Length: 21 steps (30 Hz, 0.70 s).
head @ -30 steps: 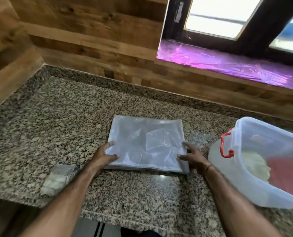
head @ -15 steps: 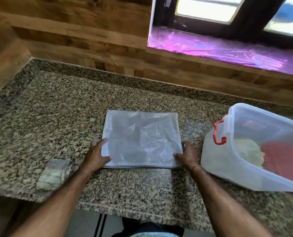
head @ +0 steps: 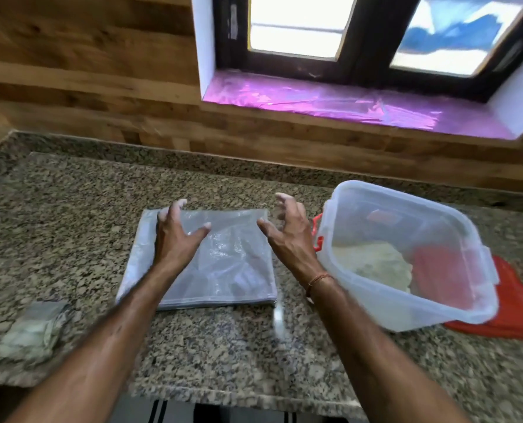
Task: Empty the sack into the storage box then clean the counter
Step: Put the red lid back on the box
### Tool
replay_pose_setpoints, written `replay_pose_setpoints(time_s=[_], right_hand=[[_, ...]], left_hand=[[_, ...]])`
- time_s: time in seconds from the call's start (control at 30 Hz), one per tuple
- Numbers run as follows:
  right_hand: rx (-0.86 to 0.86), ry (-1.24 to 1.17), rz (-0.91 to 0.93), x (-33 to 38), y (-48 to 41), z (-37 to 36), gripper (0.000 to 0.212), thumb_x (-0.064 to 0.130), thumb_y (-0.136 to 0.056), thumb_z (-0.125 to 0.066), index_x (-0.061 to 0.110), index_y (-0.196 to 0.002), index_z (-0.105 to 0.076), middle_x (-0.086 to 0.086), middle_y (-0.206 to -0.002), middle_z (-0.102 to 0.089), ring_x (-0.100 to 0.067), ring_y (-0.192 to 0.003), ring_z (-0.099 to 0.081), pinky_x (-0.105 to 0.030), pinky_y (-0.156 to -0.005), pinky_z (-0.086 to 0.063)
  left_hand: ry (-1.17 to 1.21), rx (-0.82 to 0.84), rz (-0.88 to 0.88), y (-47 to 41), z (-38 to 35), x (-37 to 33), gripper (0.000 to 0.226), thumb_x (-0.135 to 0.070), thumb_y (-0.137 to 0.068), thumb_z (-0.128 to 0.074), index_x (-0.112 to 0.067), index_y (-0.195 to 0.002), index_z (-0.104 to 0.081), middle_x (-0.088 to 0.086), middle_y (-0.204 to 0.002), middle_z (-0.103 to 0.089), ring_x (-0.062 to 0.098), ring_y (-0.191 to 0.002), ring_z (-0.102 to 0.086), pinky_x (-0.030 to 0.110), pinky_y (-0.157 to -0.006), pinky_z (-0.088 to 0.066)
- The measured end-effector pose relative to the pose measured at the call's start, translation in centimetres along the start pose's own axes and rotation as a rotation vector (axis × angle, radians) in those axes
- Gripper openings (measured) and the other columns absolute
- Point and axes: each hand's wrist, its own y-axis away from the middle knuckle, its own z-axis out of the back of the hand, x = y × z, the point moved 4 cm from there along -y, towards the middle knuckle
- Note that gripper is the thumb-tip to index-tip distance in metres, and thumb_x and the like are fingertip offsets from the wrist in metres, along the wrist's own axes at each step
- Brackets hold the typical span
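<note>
Granite counter (head: pixel 71 215), folded sack (head: pixel 223 270) beneath spread hands (head: pixel 177 236) (head: pixel 287 233)

Speckled granite counter (head: pixel 71 215), flat clear sack (head: pixel 223 270), open storage box (head: pixel 406 254), red lid (head: pixel 516 306), perhaps a cloth (head: pixel 31 334)

Sack (head: pixel 223 264) lies mid-counter (head: pixel 71 209), storage box (head: pixel 406 254) right, perhaps a cloth (head: pixel 31 334) left.

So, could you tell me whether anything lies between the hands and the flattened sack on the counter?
Nothing visible does. The left hand and the right hand are open with spread fingers right over the far part of the sack, which lies flat on the counter. The storage box stands off to the right, clear of them.
</note>
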Motion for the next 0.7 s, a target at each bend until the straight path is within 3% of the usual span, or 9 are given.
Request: replay_pose_setpoints(time_s=[0.13, 0.3, 0.4, 0.5, 0.6, 0.7], right_hand=[[-0.103, -0.113, 0.166, 1.2, 0.0, 8.1, 0.057, 0.028, -0.089, -0.078, 0.021, -0.140, -0.055, -0.003, -0.127, -0.057, -0.013, -0.105, -0.063, -0.027, -0.091, -0.056], [-0.145, -0.175, 0.190, -2.9, 0.6, 21.1, 0.051, 0.025, -0.090, -0.078, 0.025, -0.137, -0.058, 0.003, -0.127, -0.057, -0.008, -0.102, -0.066, -0.011, -0.079, -0.053], [-0.219, -0.126, 0.122, -8.4, 0.4, 28.4, 0.048, 0.024, -0.089, -0.078, 0.023, -0.133, -0.060, 0.001, -0.121, -0.060, -0.012, -0.097, -0.067, -0.017, -0.083, -0.051], [-0.284, -0.062, 0.015, -14.8, 0.2, 33.9, 0.046, 0.025, -0.088, -0.079, 0.018, -0.130, -0.063, -0.002, -0.118, -0.062, -0.014, -0.092, -0.064, -0.017, -0.082, -0.047], [-0.338, 0.022, -0.099, -21.6, 0.9, 38.0, 0.045, 0.029, -0.087, -0.079, 0.016, -0.128, -0.063, -0.007, -0.117, -0.064, -0.021, -0.096, -0.064, -0.034, -0.087, -0.053], [-0.295, 0.108, -0.276, -28.1, 2.2, 40.5, 0.045, 0.035, -0.088, -0.077, 0.015, -0.126, -0.062, -0.011, -0.118, -0.066, -0.026, -0.102, -0.064, -0.038, -0.091, -0.053]], left_hand=[[0.044, -0.069, -0.121, 2.9, -3.9, -8.9, 0.066, -0.043, -0.089, -0.075, -0.025, -0.145, -0.045, 0.008, -0.146, -0.040, 0.024, -0.128, -0.050, 0.037, -0.102, -0.044], [0.030, -0.098, -0.269, 8.2, -11.4, -20.8, 0.065, -0.041, -0.086, -0.078, -0.021, -0.141, -0.051, 0.008, -0.139, -0.048, 0.017, -0.121, -0.052, 0.025, -0.097, -0.038], [-0.010, -0.071, -0.366, 11.1, -17.0, -27.0, 0.066, -0.040, -0.085, -0.078, -0.020, -0.142, -0.051, 0.008, -0.137, -0.052, 0.026, -0.125, -0.053, 0.035, -0.103, -0.044], [-0.020, 0.050, -0.340, 13.6, -23.1, -31.0, 0.071, -0.046, -0.086, -0.076, -0.020, -0.146, -0.048, 0.006, -0.141, -0.053, 0.028, -0.129, -0.052, 0.047, -0.109, -0.044], [-0.018, 0.246, -0.276, 16.0, -28.9, -33.4, 0.078, -0.054, -0.083, -0.076, -0.018, -0.147, -0.047, 0.004, -0.138, -0.053, 0.025, -0.122, -0.058, 0.040, -0.103, -0.048], [-0.046, 0.441, -0.199, 18.3, -33.2, -34.3, 0.084, -0.058, -0.083, -0.074, -0.015, -0.149, -0.044, 0.005, -0.138, -0.053, 0.024, -0.118, -0.060, 0.032, -0.093, -0.047]])
